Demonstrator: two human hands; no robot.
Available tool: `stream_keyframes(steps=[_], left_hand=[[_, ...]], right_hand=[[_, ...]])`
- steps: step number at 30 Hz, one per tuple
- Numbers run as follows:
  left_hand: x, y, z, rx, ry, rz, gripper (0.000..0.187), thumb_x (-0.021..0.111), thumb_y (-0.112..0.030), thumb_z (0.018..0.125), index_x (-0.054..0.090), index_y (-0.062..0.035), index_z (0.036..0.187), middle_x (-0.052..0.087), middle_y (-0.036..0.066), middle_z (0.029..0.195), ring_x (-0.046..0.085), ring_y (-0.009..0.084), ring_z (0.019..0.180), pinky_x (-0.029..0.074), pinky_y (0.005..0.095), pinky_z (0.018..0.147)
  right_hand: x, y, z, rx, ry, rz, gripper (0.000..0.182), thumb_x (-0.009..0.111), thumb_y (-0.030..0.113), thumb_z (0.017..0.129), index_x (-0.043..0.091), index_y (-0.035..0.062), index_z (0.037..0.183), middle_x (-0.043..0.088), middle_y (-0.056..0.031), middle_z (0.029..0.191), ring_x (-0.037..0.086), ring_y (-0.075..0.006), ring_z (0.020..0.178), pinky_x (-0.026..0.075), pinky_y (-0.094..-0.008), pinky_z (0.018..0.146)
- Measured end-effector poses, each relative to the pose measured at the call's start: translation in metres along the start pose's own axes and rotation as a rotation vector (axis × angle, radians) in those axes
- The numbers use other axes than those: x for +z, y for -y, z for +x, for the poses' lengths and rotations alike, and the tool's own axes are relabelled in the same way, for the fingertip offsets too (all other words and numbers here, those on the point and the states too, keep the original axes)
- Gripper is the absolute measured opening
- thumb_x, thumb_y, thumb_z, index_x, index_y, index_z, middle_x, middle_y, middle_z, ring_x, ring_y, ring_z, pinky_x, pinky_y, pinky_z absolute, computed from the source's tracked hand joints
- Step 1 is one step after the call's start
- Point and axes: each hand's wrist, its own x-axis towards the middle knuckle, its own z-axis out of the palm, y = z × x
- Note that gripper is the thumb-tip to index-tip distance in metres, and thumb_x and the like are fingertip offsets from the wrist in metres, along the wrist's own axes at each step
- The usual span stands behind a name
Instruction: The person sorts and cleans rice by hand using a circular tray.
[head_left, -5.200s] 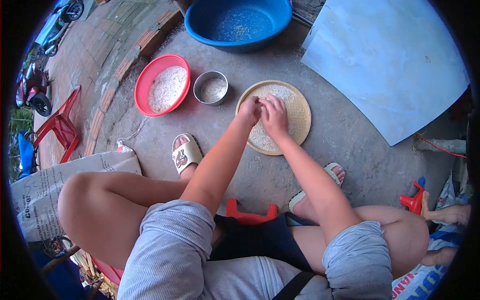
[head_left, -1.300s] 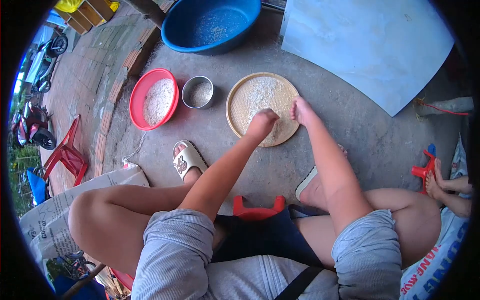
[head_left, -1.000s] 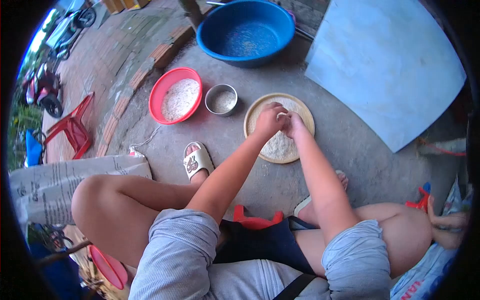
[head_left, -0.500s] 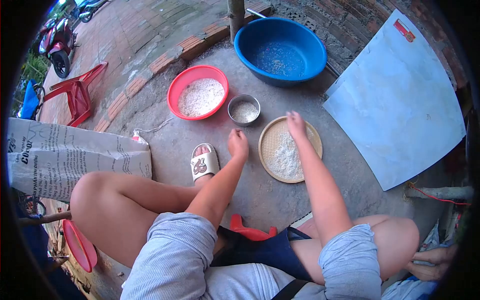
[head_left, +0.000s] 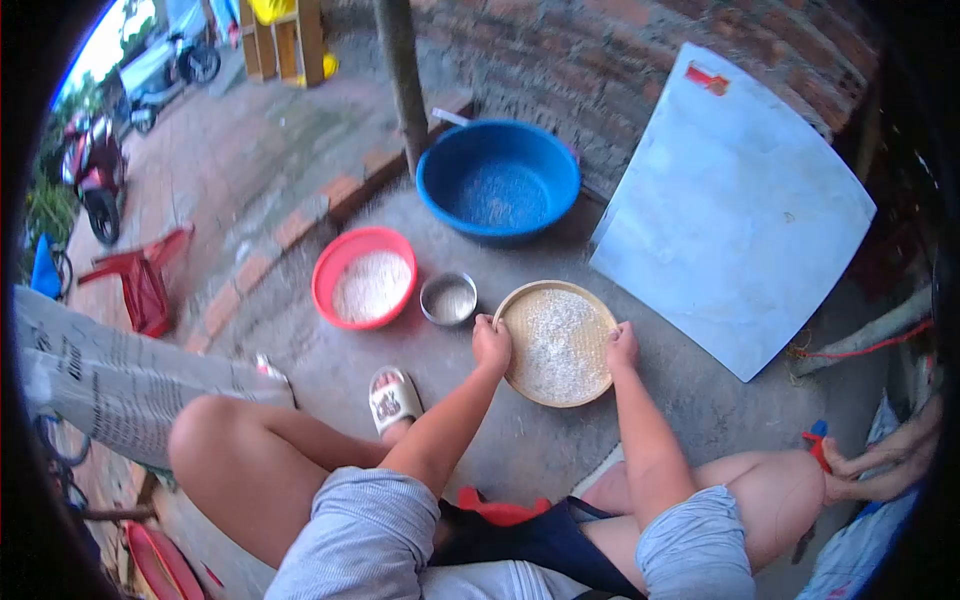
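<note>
A round woven bamboo tray is held between my two hands in front of me, with pale rice-like grain spread over it. My left hand is closed on its left rim, and my right hand grips the right rim. Left of the tray stands a small metal bowl with grain inside. Beside that, a red plastic basin holds more pale grain. Farther back is a large blue basin with bits scattered over its bottom.
A white board leans at the right near the brick wall. A wooden post rises behind the blue basin. A printed sack and a red plastic chair are on the left. Another person's feet show at the right edge.
My left hand has moved onto the tray's left rim, and my right hand has shifted from over the grain to its right rim. The grain is more spread out. The camera view has tilted up.
</note>
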Motion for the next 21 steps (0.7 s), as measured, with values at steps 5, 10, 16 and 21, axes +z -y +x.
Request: stream_keyframes(steps=[5,10,16,21], left_hand=[[-0.049,-0.109,0.069,0.294,0.048,-0.003,0.03,0.057,-0.028,0.082,0.049,-0.0047,0.098,0.061,0.024,0.088,0.061,0.0387,0.084,0.046,0.0455,0.073],[-0.201,-0.239,0.146,0.378,0.063,-0.027,0.03,0.058,-0.025,0.081,0.06,-0.0025,0.101,0.065,0.012,0.081,0.062,0.0216,0.068,0.049,0.0352,0.061],[-0.34,-0.333,0.035,0.177,-0.023,-0.152,0.022,0.058,-0.015,0.079,0.064,0.0021,0.09,0.063,0.01,0.075,0.061,0.0182,0.063,0.048,0.0329,0.055],[-0.241,-0.337,-0.016,0.157,-0.048,-0.305,0.026,0.056,-0.011,0.073,0.064,0.0049,0.091,0.064,0.017,0.085,0.063,0.0288,0.08,0.049,0.0377,0.068]], right_hand=[[-0.094,0.106,0.043,-0.114,-0.121,0.127,0.016,0.052,0.019,0.084,0.052,0.006,0.093,0.062,-0.0185,0.091,0.059,-0.0367,0.089,0.046,-0.0461,0.073],[-0.163,0.256,0.046,-0.408,-0.124,0.263,0.026,0.057,0.022,0.081,0.052,0.0016,0.097,0.061,-0.0228,0.091,0.059,-0.0393,0.088,0.047,-0.0459,0.075],[-0.258,0.348,0.01,-0.504,0.387,0.742,0.027,0.059,0.019,0.081,0.057,-0.0016,0.097,0.062,-0.0133,0.083,0.063,-0.0237,0.07,0.05,-0.0377,0.059],[-0.307,0.266,0.062,-0.323,0.585,0.836,0.025,0.056,0.019,0.086,0.059,-0.0021,0.099,0.064,-0.0134,0.088,0.064,-0.0221,0.075,0.052,-0.037,0.066]])
